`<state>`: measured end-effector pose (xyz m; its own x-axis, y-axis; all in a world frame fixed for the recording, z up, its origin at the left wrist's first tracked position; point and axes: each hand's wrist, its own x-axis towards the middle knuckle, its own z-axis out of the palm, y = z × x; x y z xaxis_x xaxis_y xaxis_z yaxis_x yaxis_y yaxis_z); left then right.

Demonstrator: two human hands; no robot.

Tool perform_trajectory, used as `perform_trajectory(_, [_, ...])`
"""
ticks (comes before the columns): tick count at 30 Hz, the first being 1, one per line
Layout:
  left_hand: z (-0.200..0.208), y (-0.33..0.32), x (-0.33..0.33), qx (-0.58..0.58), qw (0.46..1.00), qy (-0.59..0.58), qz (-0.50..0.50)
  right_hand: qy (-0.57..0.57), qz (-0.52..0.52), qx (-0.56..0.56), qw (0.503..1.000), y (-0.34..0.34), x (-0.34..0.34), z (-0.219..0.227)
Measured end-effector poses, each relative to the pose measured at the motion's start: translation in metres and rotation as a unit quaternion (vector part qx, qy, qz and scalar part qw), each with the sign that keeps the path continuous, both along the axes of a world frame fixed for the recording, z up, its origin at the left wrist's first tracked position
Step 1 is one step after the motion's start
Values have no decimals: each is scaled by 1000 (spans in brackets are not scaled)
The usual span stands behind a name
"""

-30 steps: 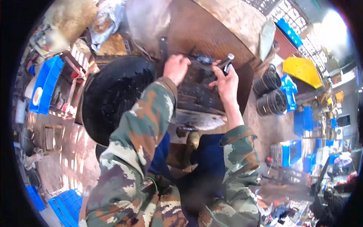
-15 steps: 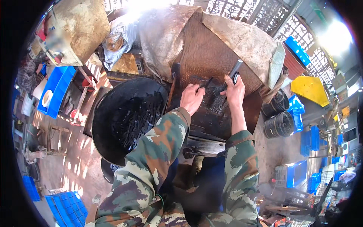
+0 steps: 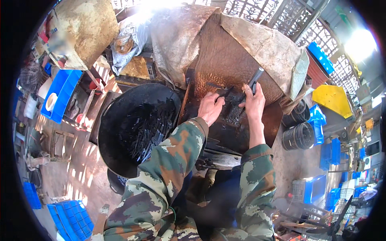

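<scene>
Hands (image 3: 212, 108) over dark bench (image 3: 220, 134), cluttered workshop (image 3: 64, 176)

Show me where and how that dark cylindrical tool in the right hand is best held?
Probably the lower part of the dark cylindrical tool, coming from the near right and wrapping around it. It looks slim and rounded, and its far end slants toward the picture's upper right, leaving the lower part nearer the person. The right hand holds it there.
</scene>
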<state>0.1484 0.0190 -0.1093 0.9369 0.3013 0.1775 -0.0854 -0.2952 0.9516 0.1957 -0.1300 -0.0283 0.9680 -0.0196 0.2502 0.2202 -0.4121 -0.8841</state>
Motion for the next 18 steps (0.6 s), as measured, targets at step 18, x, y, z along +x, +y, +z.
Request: perform_trajectory(18, [5,8,10,24,999,-38,-6,-34,23,-7,999,1,6,10])
